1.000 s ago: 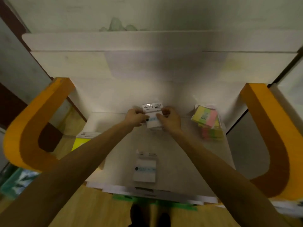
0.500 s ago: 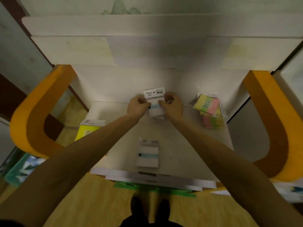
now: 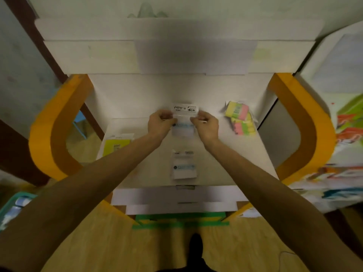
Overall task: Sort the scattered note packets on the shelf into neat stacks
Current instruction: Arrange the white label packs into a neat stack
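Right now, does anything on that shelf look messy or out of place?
Yes. The coloured packets at the right lie fanned and askew, not squared. A yellow packet sits alone at the left edge. A white packet lies alone near the front.

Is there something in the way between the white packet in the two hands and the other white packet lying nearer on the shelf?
Nothing visible. The left hand and right hand pinch the held white packet. Only bare shelf lies between it and the nearer white packet.
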